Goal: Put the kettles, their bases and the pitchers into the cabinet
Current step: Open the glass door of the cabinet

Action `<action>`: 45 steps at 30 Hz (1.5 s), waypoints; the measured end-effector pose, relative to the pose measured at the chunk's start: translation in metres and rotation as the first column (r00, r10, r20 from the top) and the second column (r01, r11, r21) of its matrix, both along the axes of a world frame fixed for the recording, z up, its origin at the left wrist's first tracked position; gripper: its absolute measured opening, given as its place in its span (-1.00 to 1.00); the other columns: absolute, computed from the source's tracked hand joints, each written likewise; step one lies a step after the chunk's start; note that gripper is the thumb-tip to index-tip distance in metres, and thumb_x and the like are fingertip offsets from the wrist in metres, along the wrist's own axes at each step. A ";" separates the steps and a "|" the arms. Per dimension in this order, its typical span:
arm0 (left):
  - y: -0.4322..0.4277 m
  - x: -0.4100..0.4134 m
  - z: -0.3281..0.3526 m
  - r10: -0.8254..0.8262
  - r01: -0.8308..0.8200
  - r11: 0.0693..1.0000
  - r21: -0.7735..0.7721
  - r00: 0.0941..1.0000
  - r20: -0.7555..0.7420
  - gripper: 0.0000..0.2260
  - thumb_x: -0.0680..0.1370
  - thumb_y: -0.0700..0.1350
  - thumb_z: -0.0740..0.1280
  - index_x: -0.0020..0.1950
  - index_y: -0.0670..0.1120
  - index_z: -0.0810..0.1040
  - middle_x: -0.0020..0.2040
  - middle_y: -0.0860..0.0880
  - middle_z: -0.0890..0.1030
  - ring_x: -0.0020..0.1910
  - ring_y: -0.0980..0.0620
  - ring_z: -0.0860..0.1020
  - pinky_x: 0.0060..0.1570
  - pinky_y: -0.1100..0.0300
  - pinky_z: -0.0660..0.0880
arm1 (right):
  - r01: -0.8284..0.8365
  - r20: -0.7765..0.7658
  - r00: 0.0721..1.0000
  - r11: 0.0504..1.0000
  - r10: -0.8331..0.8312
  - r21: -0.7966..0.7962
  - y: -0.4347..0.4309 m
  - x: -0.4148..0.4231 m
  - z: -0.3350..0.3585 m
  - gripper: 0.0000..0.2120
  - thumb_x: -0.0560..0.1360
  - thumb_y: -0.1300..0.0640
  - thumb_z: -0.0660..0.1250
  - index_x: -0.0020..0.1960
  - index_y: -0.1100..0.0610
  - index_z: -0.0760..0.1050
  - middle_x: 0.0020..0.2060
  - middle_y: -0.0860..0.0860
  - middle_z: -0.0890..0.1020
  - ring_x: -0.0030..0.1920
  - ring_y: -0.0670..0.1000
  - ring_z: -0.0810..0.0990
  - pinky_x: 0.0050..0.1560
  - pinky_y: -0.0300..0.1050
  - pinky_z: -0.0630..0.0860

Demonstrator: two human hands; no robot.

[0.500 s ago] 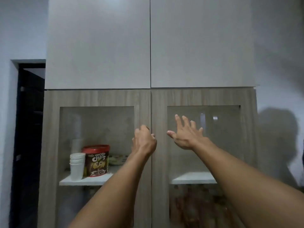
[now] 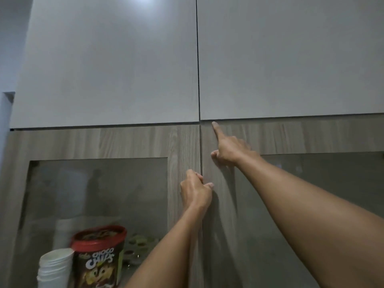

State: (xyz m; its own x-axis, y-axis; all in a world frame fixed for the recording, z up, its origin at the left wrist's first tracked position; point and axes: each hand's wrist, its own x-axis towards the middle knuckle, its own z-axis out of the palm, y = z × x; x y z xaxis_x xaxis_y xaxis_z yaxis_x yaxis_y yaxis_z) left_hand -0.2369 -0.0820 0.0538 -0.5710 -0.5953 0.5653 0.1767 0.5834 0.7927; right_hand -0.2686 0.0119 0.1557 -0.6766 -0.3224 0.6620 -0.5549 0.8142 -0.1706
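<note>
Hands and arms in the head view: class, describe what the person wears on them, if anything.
Nothing is worn. The left hand and right hand are bare, with no gloves, rings, watch or bracelets visible. Both forearms are uncovered as far as the picture's edge, so no sleeves show. The fingernails look short.

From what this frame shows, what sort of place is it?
Probably a home kitchen or pantry: a tall storage cabinet with glass-front doors, a stack of disposable cups and a choco chips tub behind the glass.

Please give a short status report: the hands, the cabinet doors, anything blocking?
Left hand fingers at the centre seam of the glass doors. Right hand pointing up, fingertip under upper door. Doors closed. No kettles or pitchers in view.
</note>
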 end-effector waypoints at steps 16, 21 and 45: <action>0.046 0.094 -0.049 -0.174 0.188 0.978 -0.085 0.973 0.149 -0.56 0.41 0.10 0.48 0.15 -0.10 0.48 0.11 -0.08 0.62 0.06 -0.07 0.60 -0.03 0.13 0.56 | -0.159 -0.043 0.987 0.942 0.153 -0.296 0.039 0.105 0.003 -0.06 0.24 -0.44 0.43 0.48 -0.11 0.18 0.27 0.12 0.58 0.11 0.27 0.64 0.09 0.22 0.61; 0.127 0.188 -0.070 -0.204 0.194 0.954 -0.229 0.979 -0.019 -0.59 0.40 0.18 0.43 -0.05 -0.10 0.40 -0.14 -0.04 0.61 -0.17 -0.11 0.59 -0.19 0.07 0.54 | -0.108 -0.135 0.989 0.916 0.060 -0.385 0.112 0.212 -0.011 -0.06 0.25 -0.34 0.49 0.49 -0.09 0.16 0.17 0.15 0.60 0.12 0.29 0.63 0.12 0.20 0.60; 0.706 0.274 -0.134 -0.660 0.667 0.742 -0.071 0.744 0.105 -0.43 0.34 0.09 0.54 0.14 -0.05 0.28 0.15 -0.07 0.37 0.11 -0.11 0.48 0.11 0.05 0.52 | 0.453 0.147 0.868 0.637 -0.474 -0.624 0.685 0.315 -0.079 -0.85 0.42 0.22 0.37 -0.07 0.30 0.59 -0.19 0.16 0.66 -0.14 0.16 0.70 -0.15 0.02 0.65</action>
State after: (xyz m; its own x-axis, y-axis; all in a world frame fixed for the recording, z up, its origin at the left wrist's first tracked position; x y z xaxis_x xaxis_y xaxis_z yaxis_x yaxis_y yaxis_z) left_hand 0.0374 0.6241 -0.0807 -0.8395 0.0044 0.5433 0.4962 0.4133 0.7635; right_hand 0.0469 0.6972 0.0765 -0.5994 0.5183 0.6100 -0.1469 0.6779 -0.7204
